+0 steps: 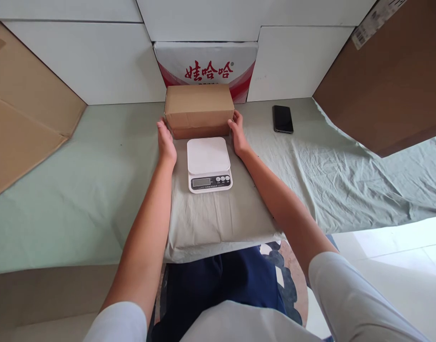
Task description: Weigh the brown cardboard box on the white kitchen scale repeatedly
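Note:
A brown cardboard box (199, 105) stands at the back of the cloth-covered table, behind a white digital kitchen scale (208, 156). My left hand (166, 142) is against the box's left side, its fingertips partly hidden behind the corner. On the opposite side, my right hand (239, 132) grips the box's right edge, thumb in front and fingers along the side. Between my forearms lies the scale, its bare platform toward the box and its dark display panel and buttons toward me. The display shows no readable digits.
A black phone (283, 118) lies right of the box. Behind it stands a white and red printed carton (205, 61) among white panels. Large cardboard pieces flank the table at left (28, 109) and right (389, 90). The green tablecloth (96, 190) is wrinkled at right.

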A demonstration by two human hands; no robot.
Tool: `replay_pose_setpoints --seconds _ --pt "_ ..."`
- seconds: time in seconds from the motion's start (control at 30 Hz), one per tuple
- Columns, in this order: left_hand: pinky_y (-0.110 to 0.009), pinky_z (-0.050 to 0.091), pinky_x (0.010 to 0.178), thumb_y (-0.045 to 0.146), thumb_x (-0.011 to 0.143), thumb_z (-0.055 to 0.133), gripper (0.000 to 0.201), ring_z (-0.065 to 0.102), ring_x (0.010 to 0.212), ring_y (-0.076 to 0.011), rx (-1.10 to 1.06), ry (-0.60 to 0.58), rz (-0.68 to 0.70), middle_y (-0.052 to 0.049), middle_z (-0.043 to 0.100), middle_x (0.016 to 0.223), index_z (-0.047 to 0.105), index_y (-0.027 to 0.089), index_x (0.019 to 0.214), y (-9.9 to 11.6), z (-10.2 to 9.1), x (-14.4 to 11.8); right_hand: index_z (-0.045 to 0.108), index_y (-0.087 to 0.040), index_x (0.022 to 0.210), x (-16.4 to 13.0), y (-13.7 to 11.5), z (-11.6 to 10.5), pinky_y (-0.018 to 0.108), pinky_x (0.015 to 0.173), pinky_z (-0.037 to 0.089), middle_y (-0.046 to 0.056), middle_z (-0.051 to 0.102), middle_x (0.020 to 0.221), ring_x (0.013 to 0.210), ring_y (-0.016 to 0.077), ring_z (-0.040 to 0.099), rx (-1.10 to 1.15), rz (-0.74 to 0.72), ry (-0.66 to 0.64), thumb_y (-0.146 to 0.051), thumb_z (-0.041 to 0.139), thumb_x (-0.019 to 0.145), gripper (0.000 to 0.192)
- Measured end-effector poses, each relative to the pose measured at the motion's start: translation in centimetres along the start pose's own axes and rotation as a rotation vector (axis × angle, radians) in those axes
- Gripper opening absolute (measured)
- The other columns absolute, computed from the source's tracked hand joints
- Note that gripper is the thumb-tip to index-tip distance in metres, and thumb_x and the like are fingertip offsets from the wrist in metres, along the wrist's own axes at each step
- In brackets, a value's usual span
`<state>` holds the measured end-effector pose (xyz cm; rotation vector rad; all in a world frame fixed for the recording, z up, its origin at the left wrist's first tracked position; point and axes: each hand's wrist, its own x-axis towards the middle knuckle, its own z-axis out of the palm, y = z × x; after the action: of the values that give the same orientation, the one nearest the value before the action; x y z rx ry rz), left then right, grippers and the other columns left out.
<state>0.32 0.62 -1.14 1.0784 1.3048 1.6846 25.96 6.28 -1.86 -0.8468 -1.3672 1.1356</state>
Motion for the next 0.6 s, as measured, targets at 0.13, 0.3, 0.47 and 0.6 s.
replay_pose_setpoints --seconds 0.13,0.3,0.47,0.6 --pt "-0.044 0.005 0.141 0.096 0.084 0.011 0.1 -0.002 0.169 -0.0199 -0.006 0.076 0.03 0.006 0.005 0.182 0.028 0.041 0.167 0.1 -2.8 1.0 0.013 -0.034 0.161 1.0 0.7 -1.8 0.052 0.14 0.013 0.004 0.016 0.18 0.171 0.0235 0.011 0.002 0.052 0.1 -0.092 0.047 0.071 0.112" --pt "-0.064 0.005 0.134 0.077 0.081 -0.033 0.119 -0.022 0.161 -0.0254 0.056 0.087 0.02 0.001 0.006 0.183 0.036 0.028 0.164 0.3 -4.9 1.9 0.004 -0.039 0.164 1.5 1.0 -3.1 0.054 0.139 0.011 0.001 0.012 0.181 0.172 0.024 0.01 0.084 0.14 0.131 -0.096 0.045 0.066 0.121" --pt "-0.05 0.01 0.141 0.098 0.076 -0.006 0.111 0.001 0.167 -0.0239 0.093 0.044 0.012 0.008 0.011 0.181 0.032 0.044 0.165 -0.4 -4.2 2.0 0.014 -0.039 0.163 1.1 0.8 -2.7 0.053 0.14 0.01 -0.002 0.015 0.182 0.172 0.0235 0.012 0.112 0.123 0.114 -0.094 0.05 0.066 0.117" --pt "-0.047 0.013 0.14 0.099 0.079 0.004 0.109 0.011 0.168 -0.0224 0.083 -0.066 -0.001 0.004 0.018 0.181 0.033 0.039 0.165 -0.9 -2.4 1.6 0.027 -0.036 0.16 1.0 0.9 -2.4 0.052 0.141 0.01 -0.004 0.021 0.181 0.172 0.0223 0.013 0.064 0.084 0.096 -0.089 0.05 0.073 0.105"
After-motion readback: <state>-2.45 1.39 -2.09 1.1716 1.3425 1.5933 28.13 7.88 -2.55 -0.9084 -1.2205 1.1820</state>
